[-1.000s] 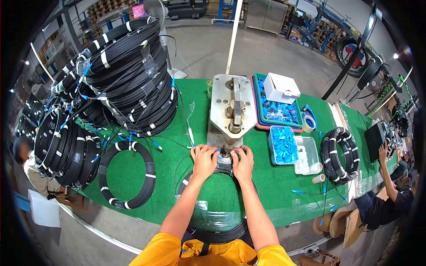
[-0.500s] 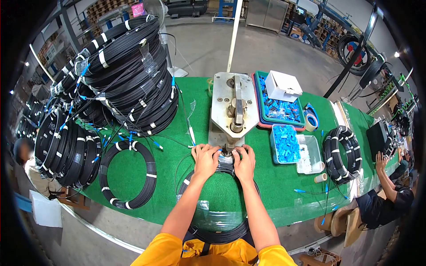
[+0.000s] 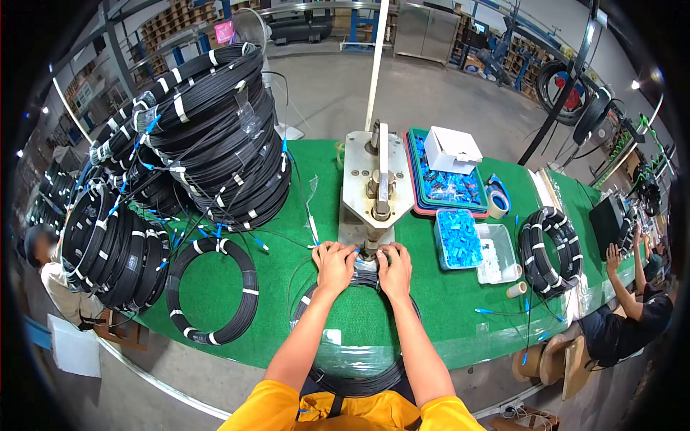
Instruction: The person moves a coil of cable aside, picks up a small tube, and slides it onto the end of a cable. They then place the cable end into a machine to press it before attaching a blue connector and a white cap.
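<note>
My left hand (image 3: 335,267) and my right hand (image 3: 394,270) meet at the foot of a metal bench press (image 3: 378,176), one on each side of its ram. Fingers and thumbs are closed in; what they grip is hidden, though a bit of blue shows by the left thumb. Below them a coil of black cable (image 3: 359,385) rests on the green bench top, its near part hanging over the front edge by my body. Whitish clear wrap (image 3: 365,265) covers the coil's far side, between the hands. A thin cable loops out left of my left hand.
Tall stacks of black cable coils (image 3: 223,144) stand left, with a single coil (image 3: 174,302) before them. To the right are a tray of blue connectors (image 3: 451,188), a blue-parts tub (image 3: 458,241), a white-parts tub (image 3: 507,244) and another coil (image 3: 528,251). A co-worker (image 3: 632,309) sits far right.
The view has tilted up slightly, so the bench appears lower. The bar on top of the press now stands higher above its plate. Both hands stay at the press foot.
</note>
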### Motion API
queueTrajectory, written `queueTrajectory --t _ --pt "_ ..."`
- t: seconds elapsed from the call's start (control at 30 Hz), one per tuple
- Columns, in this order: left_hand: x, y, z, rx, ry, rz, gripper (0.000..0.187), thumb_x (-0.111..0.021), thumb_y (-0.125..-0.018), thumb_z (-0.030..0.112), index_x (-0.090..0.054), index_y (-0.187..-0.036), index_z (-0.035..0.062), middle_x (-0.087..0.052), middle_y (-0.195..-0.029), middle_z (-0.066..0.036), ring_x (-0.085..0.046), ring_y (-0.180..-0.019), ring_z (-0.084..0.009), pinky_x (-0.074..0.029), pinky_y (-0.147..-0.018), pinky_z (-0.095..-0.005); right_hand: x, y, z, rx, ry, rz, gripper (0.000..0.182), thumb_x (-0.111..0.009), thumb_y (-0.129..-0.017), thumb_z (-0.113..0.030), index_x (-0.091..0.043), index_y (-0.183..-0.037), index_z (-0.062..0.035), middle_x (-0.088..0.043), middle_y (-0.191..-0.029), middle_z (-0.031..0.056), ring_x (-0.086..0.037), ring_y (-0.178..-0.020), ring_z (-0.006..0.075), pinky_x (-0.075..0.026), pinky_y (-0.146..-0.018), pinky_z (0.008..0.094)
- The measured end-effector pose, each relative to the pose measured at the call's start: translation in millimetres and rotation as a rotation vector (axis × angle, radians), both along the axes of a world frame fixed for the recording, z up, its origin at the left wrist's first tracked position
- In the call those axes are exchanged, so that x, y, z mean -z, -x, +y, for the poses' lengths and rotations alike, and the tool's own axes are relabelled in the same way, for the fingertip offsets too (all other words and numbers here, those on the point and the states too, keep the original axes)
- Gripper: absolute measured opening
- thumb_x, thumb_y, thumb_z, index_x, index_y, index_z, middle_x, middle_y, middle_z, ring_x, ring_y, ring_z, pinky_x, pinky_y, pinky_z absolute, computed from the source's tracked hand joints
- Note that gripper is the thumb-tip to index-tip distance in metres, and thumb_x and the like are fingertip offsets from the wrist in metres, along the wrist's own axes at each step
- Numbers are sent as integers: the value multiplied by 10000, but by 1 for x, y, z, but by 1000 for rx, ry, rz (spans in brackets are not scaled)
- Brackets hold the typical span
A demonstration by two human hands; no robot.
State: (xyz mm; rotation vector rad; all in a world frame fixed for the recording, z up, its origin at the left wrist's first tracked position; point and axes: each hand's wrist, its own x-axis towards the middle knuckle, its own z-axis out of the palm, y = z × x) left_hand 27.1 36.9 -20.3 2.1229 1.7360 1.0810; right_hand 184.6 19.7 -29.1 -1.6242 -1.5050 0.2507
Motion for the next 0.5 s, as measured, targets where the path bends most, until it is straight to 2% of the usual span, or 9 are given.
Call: queueTrajectory --t 0.27,0.37,0.5 --pt "-4 1 -2 20 25 -21 216 -658 -842 157 -737 -1043 147 -668 -1043 -55 -498 -1167 -288 -277 -1040 -493 0 -1 -3 -34 -32 -26 232 -620 -897 -146 -630 -1127 -116 -592 -1157 143 -549 -1130 343 -427 -967 468" --pt "-1 1 -2 -18 -71 -35 290 -633 -833 123 -702 -1114 139 -643 -1086 -63 -496 -1183 -289 -276 -1048 -495 -6 2 -4 -6 -31 27 227 -601 -902 -126 -625 -1126 -97 -593 -1150 143 -550 -1124 344 -426 -967 469" --pt "-1 0 -1 -70 -119 -83 305 -611 -826 103 -669 -1125 122 -623 -1111 -71 -492 -1197 -291 -276 -1050 -495 -4 0 -3 12 -46 32 208 -574 -903 -98 -617 -1105 -74 -595 -1133 139 -555 -1099 345 -428 -954 468"
